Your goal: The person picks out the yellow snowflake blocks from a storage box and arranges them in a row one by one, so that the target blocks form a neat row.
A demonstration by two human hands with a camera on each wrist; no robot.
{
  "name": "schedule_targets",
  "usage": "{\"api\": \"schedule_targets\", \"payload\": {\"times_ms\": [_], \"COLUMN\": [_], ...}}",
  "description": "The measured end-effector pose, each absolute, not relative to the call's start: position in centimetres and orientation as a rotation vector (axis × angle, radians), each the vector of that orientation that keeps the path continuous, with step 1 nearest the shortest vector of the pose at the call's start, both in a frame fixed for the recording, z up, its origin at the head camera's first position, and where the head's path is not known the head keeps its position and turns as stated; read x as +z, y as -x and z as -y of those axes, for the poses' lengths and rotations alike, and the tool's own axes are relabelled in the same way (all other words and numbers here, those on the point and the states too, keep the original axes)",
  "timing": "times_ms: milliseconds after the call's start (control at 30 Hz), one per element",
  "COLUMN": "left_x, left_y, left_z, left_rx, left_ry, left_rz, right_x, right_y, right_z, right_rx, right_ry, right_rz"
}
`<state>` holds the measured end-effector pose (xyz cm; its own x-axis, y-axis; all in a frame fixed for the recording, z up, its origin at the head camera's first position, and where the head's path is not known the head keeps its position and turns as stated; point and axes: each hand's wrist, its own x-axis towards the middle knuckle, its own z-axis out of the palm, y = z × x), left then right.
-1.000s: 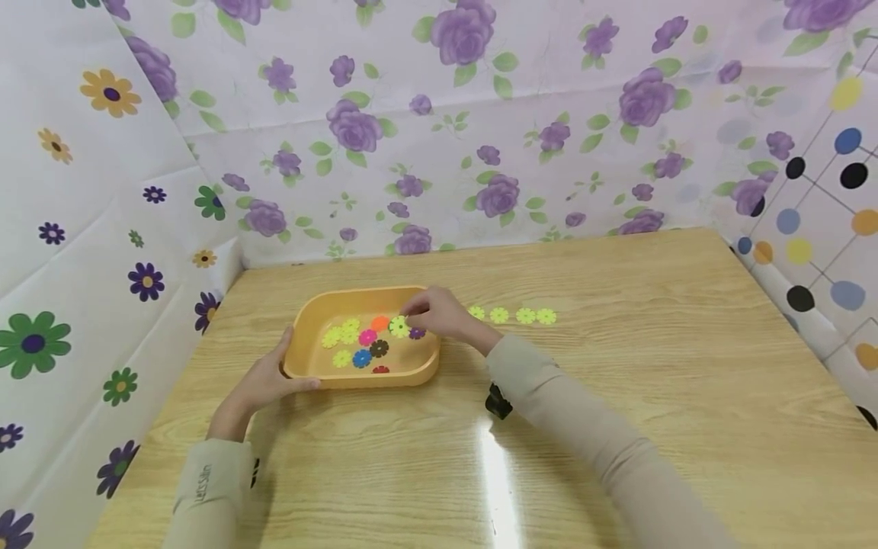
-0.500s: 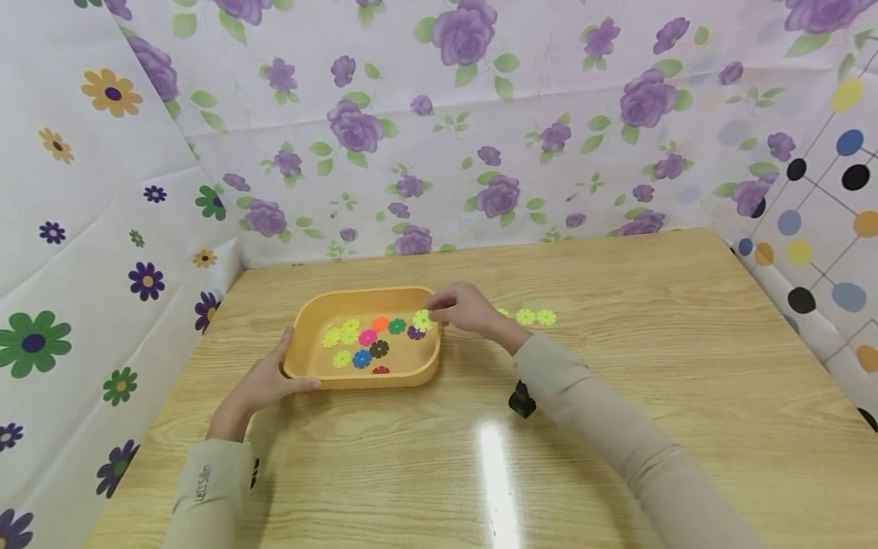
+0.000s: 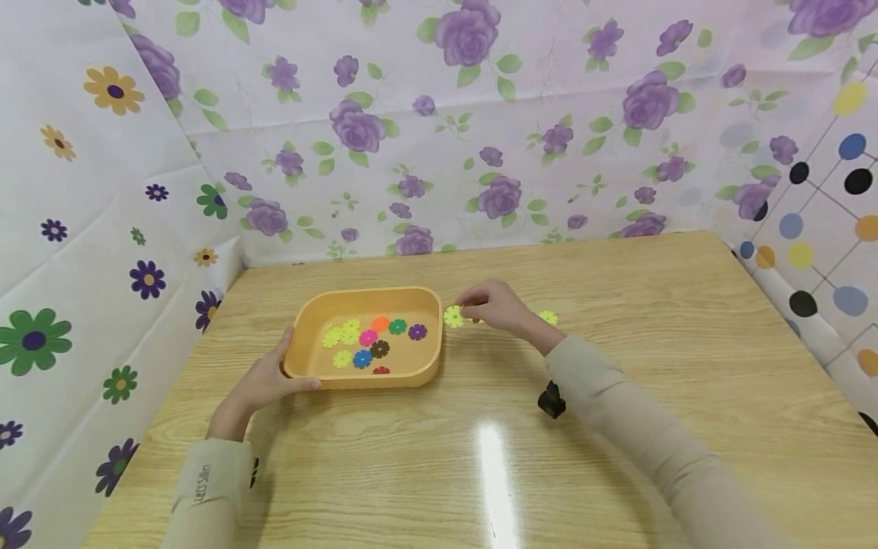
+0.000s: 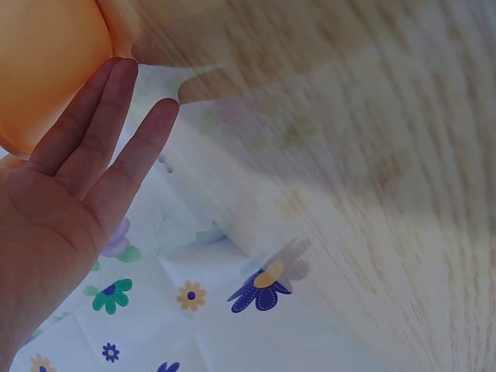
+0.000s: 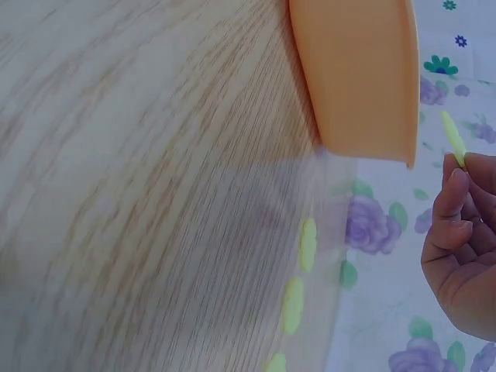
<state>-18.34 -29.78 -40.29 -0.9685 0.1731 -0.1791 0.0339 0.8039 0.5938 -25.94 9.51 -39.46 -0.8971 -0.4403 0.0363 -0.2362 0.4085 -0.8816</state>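
In the head view, my left hand (image 3: pixel 264 380) steadies the left front corner of a yellow-orange plastic tray (image 3: pixel 373 380), thumb along its front rim. Straight fingers (image 4: pixel 99 128) lie against the tray's wall in the left wrist view. Just past the right end of the tray, my right hand (image 3: pixel 499 306) pinches a yellow-green flower-shaped notched disc (image 3: pixel 453 316) between thumb and fingertips. The right wrist view shows this disc edge-on above the fingers. Inside the tray are several more yellow discs (image 3: pixel 341 358), plus green (image 3: pixel 398 326), purple (image 3: pixel 418 332), blue (image 3: pixel 362 359) and other coloured ones.
Right of the tray, yellow discs (image 5: pixel 292 306) lie in a row on the wooden table (image 3: pixel 617 366); my right hand hides part of it in the head view, with one disc (image 3: pixel 547 317) visible at its end. Flower-printed cloth (image 3: pixel 425 152) hangs behind the table.
My right hand has lifted the yellow disc from inside the tray and carried it rightward over the right rim. My left hand and the tray have stayed in place.
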Motion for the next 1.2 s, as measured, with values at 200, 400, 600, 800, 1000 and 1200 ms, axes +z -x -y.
{"api": "schedule_targets", "payload": {"times_ms": [200,400,600,800,1000,1200], "left_x": [-40.3,-40.4,-40.3,-40.3,-40.4,-40.4], "left_y": [18.3,18.3,18.4,18.4,18.5,18.5], "left_z": [29.8,29.8,29.8,29.8,30.0,29.9], "left_rx": [0.91,0.907,0.912,0.919,0.934,0.933], "left_ry": [-0.159,-0.157,-0.145,-0.152,-0.143,-0.152], "left_rz": [-2.764,-2.764,-2.756,-2.751,-2.744,-2.745], "right_x": [-39.6,-39.7,-39.9,-40.1,-40.4,-40.3], "right_y": [26.0,26.1,26.3,26.4,26.4,26.3], "right_z": [-11.3,-13.4,-15.7,-17.9,-19.7,-21.5], "right_rx": [-1.475,-1.477,-1.425,-1.399,-1.346,-1.305], "right_ry": [0.574,0.531,0.48,0.446,0.431,0.409], "right_rz": [-2.493,-2.502,-2.549,-2.583,-2.627,-2.644]}}
